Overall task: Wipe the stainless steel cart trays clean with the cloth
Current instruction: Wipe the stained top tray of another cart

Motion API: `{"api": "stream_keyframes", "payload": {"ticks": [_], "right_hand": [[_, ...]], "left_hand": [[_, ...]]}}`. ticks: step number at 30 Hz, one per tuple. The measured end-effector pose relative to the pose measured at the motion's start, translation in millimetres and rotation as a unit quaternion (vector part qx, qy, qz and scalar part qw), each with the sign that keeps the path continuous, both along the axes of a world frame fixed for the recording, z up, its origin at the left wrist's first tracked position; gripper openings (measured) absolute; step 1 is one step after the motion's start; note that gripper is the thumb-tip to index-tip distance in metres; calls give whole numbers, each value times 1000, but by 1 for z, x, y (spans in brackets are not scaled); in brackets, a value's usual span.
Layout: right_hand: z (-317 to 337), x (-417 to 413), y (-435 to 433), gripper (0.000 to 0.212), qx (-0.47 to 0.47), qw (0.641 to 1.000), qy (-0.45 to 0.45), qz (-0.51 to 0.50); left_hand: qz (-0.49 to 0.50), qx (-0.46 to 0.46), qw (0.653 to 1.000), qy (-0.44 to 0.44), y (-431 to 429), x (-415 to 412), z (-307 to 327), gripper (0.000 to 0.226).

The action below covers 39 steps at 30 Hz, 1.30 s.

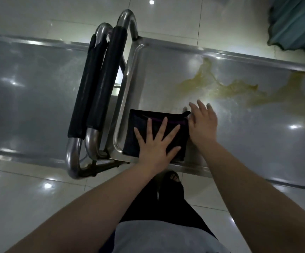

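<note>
Atop cloth (142,121), pressing down with left grip (155,145) spread flat. Right of cloth, holding right grip (202,125) loosely spread over tray (166,70).

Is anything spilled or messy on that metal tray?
Yes. A yellowish-brown smear spreads across the far right part of the steel tray, beyond the dark cloth under the left hand; that patch looks not yet wiped.
</note>
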State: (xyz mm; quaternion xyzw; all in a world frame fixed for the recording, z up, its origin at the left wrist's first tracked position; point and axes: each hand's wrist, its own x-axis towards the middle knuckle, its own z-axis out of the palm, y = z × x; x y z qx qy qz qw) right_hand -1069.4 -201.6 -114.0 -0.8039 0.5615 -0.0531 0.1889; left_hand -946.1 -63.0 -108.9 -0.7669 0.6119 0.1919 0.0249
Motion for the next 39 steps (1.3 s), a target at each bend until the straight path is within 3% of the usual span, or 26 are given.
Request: {"api": "stream_keyframes", "payload": {"ticks": [3,6,13,25,32,35,39], "right_hand": [[-16,-8,-27,53,1,995,104,-1],[-30,-9,-41,57,1,990,138,4],[-40,-10,-42,60,3,989,144,27],[-32,-10,-30,67,34,982,170,72],[-31,-10,-39,65,23,984,169,48],[-37,-10,-37,66,5,984,173,48],[-42,-10,-38,66,-7,986,161,42]], "left_hand": [[35,-3,998,-48,6,-6,-14,71],[67,-28,996,-52,0,-3,-18,82],[67,-48,994,-70,-4,42,-24,86],[93,1,991,-94,30,29,-25,86],[76,-6,993,-90,36,27,-28,85],[81,-7,993,-85,5,41,-29,85],[92,-3,993,-69,-99,76,-32,85]]}}
